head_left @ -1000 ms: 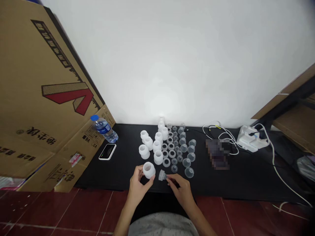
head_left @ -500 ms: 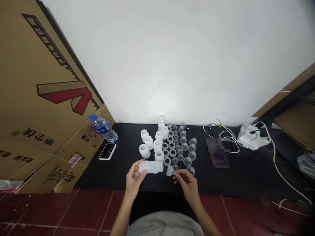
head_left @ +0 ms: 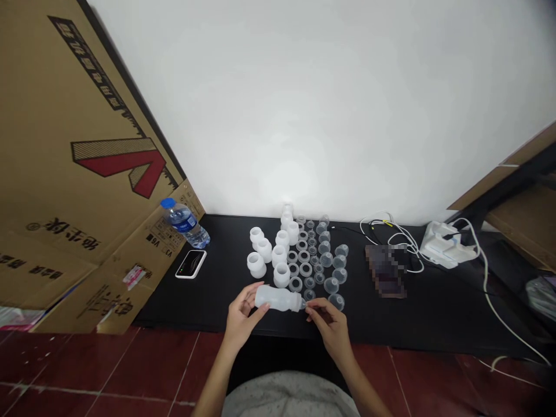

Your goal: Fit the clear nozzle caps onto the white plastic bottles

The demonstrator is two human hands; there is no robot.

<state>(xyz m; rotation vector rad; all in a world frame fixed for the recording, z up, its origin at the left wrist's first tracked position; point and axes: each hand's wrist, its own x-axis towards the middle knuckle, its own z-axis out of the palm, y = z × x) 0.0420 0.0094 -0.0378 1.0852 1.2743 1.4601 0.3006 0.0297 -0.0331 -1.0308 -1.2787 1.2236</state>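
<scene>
Left hand (head_left: 245,313) clasps a translucent plastic feeding bottle (head_left: 278,298) over the black table (head_left: 195,301), apart from the right hand (head_left: 329,327), whose grip at the teat end is unclear. A slip could scatter the clear caps (head_left: 325,259) and white collars (head_left: 281,274) crowded just beyond.

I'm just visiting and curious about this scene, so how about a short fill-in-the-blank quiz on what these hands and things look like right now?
1. The left hand grips a translucent plastic bottle lying on its ____.
2. The right hand is nearest the bottle's ____ end.
3. The water bottle has a ____ cap.
4. The tabletop under the white bottle bodies is ____.

side; narrow; blue; black
</scene>
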